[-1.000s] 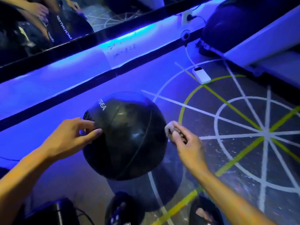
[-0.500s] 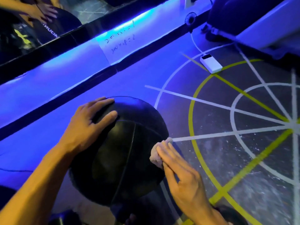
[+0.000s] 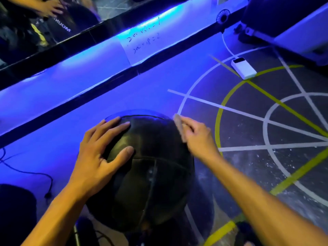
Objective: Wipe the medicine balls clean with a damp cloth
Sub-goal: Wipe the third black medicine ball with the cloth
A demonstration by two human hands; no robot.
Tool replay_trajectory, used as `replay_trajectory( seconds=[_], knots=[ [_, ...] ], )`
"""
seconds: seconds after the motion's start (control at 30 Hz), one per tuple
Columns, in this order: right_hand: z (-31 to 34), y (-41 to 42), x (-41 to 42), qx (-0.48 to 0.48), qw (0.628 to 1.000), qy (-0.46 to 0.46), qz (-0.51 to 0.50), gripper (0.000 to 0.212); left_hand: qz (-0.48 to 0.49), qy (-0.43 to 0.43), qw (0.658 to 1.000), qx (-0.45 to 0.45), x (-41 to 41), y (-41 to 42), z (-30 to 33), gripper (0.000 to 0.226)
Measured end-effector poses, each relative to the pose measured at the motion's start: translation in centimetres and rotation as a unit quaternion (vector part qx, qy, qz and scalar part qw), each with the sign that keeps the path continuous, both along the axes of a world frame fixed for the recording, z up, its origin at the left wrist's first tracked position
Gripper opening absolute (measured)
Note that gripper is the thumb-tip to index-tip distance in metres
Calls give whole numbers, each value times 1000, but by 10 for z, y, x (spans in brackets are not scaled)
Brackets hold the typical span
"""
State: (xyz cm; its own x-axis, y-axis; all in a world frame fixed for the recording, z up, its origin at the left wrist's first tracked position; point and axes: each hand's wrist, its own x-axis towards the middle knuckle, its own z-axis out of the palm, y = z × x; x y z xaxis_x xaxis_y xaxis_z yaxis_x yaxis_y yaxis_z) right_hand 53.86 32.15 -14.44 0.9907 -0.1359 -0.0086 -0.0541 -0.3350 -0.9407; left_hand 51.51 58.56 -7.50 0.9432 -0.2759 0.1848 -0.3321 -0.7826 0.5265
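Note:
A large black medicine ball with stitched seams fills the lower middle of the head view, close below me. My left hand lies spread on its upper left side, fingers straight and thumb pressing the top panel. My right hand is at the ball's upper right edge and pinches a small pale cloth against the surface. The hand is blurred by motion. The ball's underside is hidden.
A white power bank with a cable lies on the marked floor at the upper right. A mirror wall with a blue-lit ledge runs across the back. A black cable trails at left. Dark objects sit at the bottom edge.
My right hand has carried the cloth from the ball's right side up to its upper right edge. My left hand has slid further over the top. The view has closed in on the ball.

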Motion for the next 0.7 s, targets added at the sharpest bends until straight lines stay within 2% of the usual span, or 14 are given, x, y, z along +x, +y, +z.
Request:
replay_trajectory(
  seconds=[0.03, 0.07, 0.17, 0.2, 0.23, 0.33, 0.37, 0.5, 0.53, 0.63, 0.67, 0.7],
  knots=[
    [-2, -5, 11, 15, 998, 60, -16, 24, 0, -8, 1000, 8, -4, -3, 0, 58],
    [-2, -4, 13, 25, 998, 61, -15, 23, -3, -14, 1000, 13, -7, -6, -1, 58],
    [24, 20, -6, 26, 995, -68, 71, 33, -3, -26, 1000, 16, -14, -10, -1, 58],
    [21, 17, -10, 19, 993, -83, 84, 34, -5, -27, 999, 18, -16, -11, -1, 58],
    [13, 6, -7, 5, 994, -72, 86, 31, -8, -27, 999, 19, -17, -13, -1, 58],
    [-4, -17, 7, 41, 996, 80, 20, 25, -12, -36, 999, 29, -20, -18, 0, 57],
    [-2, -13, -1, 57, 996, 71, 12, 29, -17, -38, 999, 31, -21, -19, 1, 57],
    [19, 11, -42, 43, 991, -96, 81, 42, -29, -43, 998, 34, -26, -18, 1, 57],
    [13, 6, -41, 26, 992, -93, 76, 41, -31, -40, 998, 34, -28, -17, 0, 58],
    [-6, -19, -13, 38, 995, 95, 8, 29, -35, -46, 998, 37, -31, -20, 2, 59],
    [-7, -22, -9, 48, 992, 119, 1, 28, -39, -48, 997, 41, -31, -23, 2, 59],
    [-2, -19, -9, 53, 993, 106, 7, 29, -43, -50, 997, 46, -31, -26, 2, 59]
  ],
)
